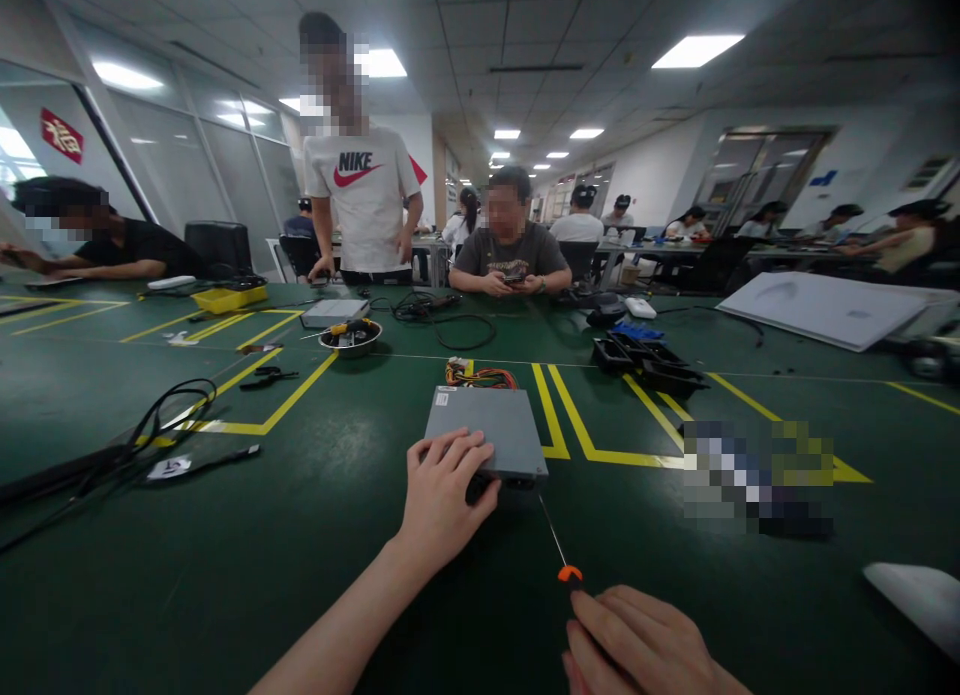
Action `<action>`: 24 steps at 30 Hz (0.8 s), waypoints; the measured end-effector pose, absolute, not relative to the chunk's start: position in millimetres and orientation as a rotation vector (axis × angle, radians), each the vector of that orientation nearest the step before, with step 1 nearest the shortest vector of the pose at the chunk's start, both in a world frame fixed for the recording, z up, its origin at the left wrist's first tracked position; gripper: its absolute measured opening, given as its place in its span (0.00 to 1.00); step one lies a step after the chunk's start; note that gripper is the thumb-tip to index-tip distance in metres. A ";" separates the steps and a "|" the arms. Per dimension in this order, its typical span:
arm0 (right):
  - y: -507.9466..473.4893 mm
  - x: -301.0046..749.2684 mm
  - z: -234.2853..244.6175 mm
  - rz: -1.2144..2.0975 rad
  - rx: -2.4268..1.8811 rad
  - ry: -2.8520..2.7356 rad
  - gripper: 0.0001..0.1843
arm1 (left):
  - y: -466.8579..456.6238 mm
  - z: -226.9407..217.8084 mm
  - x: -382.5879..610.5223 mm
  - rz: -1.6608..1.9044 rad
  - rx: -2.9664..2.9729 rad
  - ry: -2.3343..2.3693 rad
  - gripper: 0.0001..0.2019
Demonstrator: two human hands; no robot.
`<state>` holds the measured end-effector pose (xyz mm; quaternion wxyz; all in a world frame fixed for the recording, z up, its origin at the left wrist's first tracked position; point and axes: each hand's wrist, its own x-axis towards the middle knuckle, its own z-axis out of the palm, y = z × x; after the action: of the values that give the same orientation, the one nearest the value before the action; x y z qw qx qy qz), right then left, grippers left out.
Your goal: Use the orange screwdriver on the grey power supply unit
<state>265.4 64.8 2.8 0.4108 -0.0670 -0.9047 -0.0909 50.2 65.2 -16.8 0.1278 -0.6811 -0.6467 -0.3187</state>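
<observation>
A grey metal computer power supply (495, 423) lies on the green table, with a bundle of coloured wires (484, 376) at its far side. My left hand (444, 490) rests over its near left corner, fingers on top and thumb along the front face, gripping it. In my right hand (637, 640) is a screwdriver (570, 575) with an orange and black handle, closed between thumb and fingers. Its thin shaft points up and away, the tip at the near right corner of the power supply; whether it sits in a screw I cannot tell.
A metal bowl (350, 340) with a yellow-handled tool stands further back left, near another grey box (334, 313). Black trays (649, 363) are at the right. Black cables (142, 445) lie at the left. People sit and stand across the table (315, 535).
</observation>
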 end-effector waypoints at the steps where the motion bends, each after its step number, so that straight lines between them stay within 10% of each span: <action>1: 66.6 265.2 0.5 -0.240 -0.151 -2.270 0.13 | 65.3 -16.8 50.1 -0.926 -1.984 -1.881 0.14; 24: 74.2 272.6 -20.2 -0.345 -0.084 -2.342 0.08 | 66.5 -19.0 49.5 -0.936 -1.984 -1.893 0.14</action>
<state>272.6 74.2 -20.2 0.3769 -0.0328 -0.9158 -0.1349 49.5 66.5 -19.0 0.1215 -0.6797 -0.6485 -0.3206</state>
